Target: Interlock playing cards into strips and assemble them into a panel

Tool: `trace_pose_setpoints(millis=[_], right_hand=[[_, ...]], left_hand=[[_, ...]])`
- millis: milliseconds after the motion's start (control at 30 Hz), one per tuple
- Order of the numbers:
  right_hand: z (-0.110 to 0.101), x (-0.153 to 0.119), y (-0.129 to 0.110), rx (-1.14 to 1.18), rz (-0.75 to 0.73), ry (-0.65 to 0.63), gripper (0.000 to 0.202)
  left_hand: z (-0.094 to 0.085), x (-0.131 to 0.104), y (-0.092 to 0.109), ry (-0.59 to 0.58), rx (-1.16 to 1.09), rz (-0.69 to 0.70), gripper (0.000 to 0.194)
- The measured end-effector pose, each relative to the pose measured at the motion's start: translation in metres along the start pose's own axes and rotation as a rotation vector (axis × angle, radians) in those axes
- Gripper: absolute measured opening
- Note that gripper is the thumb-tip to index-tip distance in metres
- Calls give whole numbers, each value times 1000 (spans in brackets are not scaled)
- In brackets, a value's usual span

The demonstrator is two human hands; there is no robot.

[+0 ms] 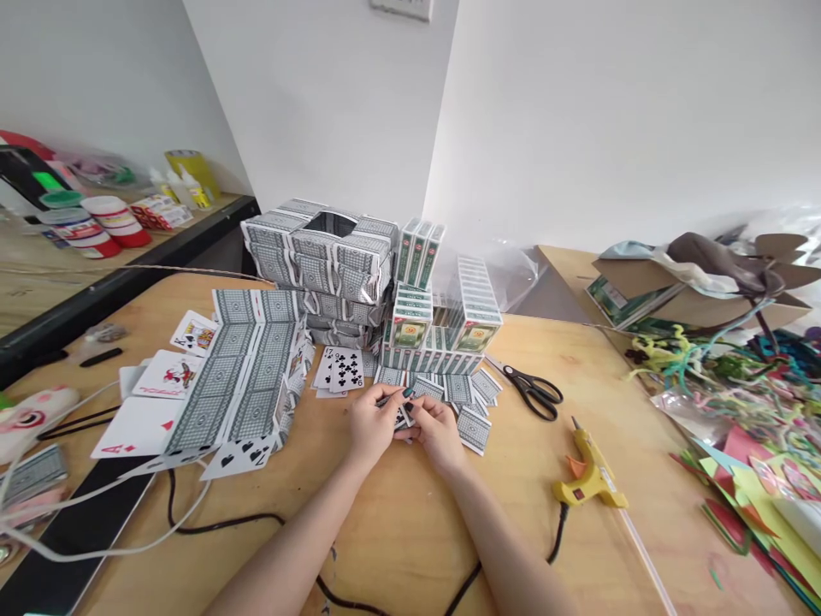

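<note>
Leaning over the wooden table [391, 522], reaching in from the lower edge with the left forearm [295, 535] and right forearm [504, 530], slanting both inward toward the middle. Bringing the left hand [375, 421] and right hand [440, 435] nearly together, palms turned inward and fingers curled. Gripping a playing card [403, 417] between the thumbs and fingers of both hands, holding it just above the table, near the loose cards [473, 429]. Facing stacked card-covered boxes [321, 257] with a dark opening in the top, contents too dark to tell. Having at far right an open cardboard box [641, 281] with crumpled cloth [699, 261] inside. Working in front of piled green-and-white card packs [433, 359], apparently closed, contents hidden. Having at far left, on a shelf [186, 235], two jars, one green-lidded [80, 227] and one white-lidded [119, 221], contents impossible to tell.
</note>
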State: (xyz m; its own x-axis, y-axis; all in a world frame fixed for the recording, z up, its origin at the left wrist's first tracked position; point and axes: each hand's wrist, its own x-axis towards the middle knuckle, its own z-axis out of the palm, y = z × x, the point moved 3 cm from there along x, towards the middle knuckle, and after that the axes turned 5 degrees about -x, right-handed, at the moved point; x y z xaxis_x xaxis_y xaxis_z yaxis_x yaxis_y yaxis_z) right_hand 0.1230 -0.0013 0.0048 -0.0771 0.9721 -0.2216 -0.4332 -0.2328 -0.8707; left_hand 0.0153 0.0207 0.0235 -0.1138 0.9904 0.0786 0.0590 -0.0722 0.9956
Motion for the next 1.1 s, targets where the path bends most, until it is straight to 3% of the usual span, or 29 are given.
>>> trace_pose_setpoints(millis=[533, 633, 867, 1000, 1100], right_hand=[[8, -5, -7, 16, 9, -88, 17], [8, -4, -6, 21, 7, -88, 20], [0, 0, -5, -31, -59, 25, 19], [1, -1, -5, -53, -66, 16, 22], [3, -2, -4, -61, -61, -2, 22]], left_hand=[[3, 7, -13, 14, -455, -318, 23], [2, 8, -12, 7, -426, -292, 22], [1, 4, 1, -23, -112, -27, 15], [0, 3, -1, -16, -116, -39, 15], [0, 5, -9, 14, -225, -137, 17]])
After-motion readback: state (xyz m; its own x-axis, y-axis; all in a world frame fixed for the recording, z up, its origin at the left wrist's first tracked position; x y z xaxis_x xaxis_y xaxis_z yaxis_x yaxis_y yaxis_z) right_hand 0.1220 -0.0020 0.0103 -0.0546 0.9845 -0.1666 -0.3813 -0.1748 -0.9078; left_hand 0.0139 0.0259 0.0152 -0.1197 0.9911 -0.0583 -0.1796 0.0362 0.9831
